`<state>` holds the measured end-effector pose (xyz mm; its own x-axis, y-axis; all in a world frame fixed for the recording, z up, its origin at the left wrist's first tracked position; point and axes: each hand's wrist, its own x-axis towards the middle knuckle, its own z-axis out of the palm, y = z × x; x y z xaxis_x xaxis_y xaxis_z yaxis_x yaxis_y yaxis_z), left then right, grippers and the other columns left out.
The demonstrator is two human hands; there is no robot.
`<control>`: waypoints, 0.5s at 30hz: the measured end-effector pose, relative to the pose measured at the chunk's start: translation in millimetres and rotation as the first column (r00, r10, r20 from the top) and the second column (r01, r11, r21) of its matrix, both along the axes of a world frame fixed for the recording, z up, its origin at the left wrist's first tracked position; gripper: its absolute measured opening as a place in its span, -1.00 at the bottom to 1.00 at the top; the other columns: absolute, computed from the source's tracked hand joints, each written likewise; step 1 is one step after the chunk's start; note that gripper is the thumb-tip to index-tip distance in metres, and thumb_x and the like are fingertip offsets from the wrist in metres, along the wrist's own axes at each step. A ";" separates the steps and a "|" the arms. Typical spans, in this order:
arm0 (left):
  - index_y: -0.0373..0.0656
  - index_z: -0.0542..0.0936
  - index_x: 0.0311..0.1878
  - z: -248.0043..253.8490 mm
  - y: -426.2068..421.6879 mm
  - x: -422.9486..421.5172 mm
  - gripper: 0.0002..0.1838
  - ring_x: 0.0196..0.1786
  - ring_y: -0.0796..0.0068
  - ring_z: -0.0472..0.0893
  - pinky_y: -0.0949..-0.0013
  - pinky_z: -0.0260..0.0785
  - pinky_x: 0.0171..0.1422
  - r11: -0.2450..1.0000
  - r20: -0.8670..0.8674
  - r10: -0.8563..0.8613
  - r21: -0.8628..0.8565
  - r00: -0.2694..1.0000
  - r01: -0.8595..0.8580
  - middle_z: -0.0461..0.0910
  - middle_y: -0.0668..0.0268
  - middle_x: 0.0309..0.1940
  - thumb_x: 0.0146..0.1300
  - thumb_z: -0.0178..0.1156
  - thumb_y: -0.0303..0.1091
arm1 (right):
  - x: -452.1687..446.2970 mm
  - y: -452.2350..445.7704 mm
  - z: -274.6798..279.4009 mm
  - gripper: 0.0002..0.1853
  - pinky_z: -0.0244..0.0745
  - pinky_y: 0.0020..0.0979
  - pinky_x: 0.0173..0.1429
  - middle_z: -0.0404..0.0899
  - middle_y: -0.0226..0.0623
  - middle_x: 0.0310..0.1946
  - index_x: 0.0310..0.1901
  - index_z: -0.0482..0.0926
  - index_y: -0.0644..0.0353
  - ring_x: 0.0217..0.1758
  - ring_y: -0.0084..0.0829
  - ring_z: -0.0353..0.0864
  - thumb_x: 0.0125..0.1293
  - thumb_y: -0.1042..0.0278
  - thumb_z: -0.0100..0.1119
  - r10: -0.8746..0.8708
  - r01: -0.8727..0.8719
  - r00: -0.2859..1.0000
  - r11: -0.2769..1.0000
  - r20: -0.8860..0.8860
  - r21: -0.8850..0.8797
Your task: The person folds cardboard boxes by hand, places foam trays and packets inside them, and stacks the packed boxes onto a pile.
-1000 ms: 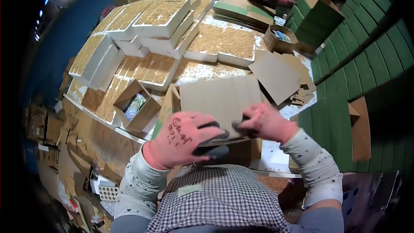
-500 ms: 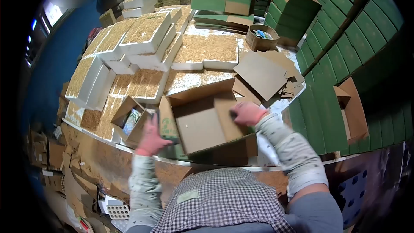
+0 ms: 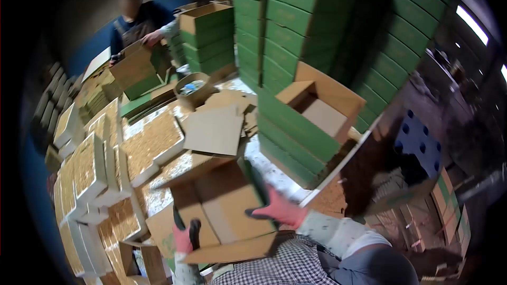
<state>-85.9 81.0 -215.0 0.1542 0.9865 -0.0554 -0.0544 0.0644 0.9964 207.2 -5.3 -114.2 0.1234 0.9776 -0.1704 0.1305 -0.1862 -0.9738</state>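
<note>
An open cardboard box [image 3: 227, 206] with green outer sides lies tilted in front of the body, its flaps spread. My left hand [image 3: 186, 236], in a pink glove with dark fingertips, grips the box's left side, thumb on the inner side. At the right side my right hand [image 3: 280, 208] has its thumb and fingers spread apart around the green edge; firm contact there cannot be made out. Beyond the box lies a flat grey cardboard sheet [image 3: 214, 131] on other cardboard pieces.
Green boxes [image 3: 296, 132] stand stacked at the right, the top one open. White trays of brown grains [image 3: 150, 142] fill the left. A round carton [image 3: 191, 87] holds small packets. At the back a co-worker [image 3: 137, 26] handles another box [image 3: 138, 71]. A small open box [image 3: 141, 261] sits lower left.
The view has swung right. The box has turned and tilted, and its flaps are spread. My left hand has closed on its side; my right hand has moved from inside the box to its right edge.
</note>
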 end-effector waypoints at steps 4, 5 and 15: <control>-0.19 0.21 0.31 65.7 91.2 129.6 -0.43 -0.26 0.51 0.51 0.45 0.38 -0.21 0.941 0.189 -0.329 0.148 0.925 0.304 0.52 0.23 -0.19 0.23 0.12 -0.44 | 69.1 -67.6 106.6 -0.07 0.25 -0.36 0.32 0.28 -0.12 0.24 0.35 0.05 0.27 0.30 -0.24 0.29 -0.01 0.30 0.41 -0.422 0.460 0.887 0.834 -0.186 0.305; -0.20 0.21 0.31 87.0 109.1 167.8 -0.43 -0.22 0.50 0.51 0.44 0.37 -0.15 0.916 0.200 -0.385 0.199 0.901 0.347 0.52 0.22 -0.16 0.24 0.11 -0.42 | 84.3 -79.4 137.9 -0.19 0.35 -0.39 0.26 0.37 -0.16 0.18 0.31 0.14 0.27 0.23 -0.26 0.38 0.04 0.34 0.35 -0.408 0.513 0.843 0.806 -0.350 0.295; -0.26 0.05 0.41 -9.1 199.1 321.1 -0.41 0.24 0.39 0.34 0.40 0.21 0.28 0.863 0.327 -0.486 0.325 0.810 0.387 0.26 0.17 0.30 0.34 -0.06 -0.46 | 185.6 -34.4 20.4 -0.32 0.38 -0.33 0.17 0.41 -0.02 0.10 0.40 -0.07 0.24 0.08 -0.16 0.48 0.37 0.22 -0.02 -0.652 0.546 0.661 0.758 0.373 0.357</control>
<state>235.2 280.1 -224.1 0.5308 0.7840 0.3218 -0.4577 -0.0544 0.8875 392.7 -39.7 -93.8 0.7032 0.6660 0.2491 0.4860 -0.1945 -0.8520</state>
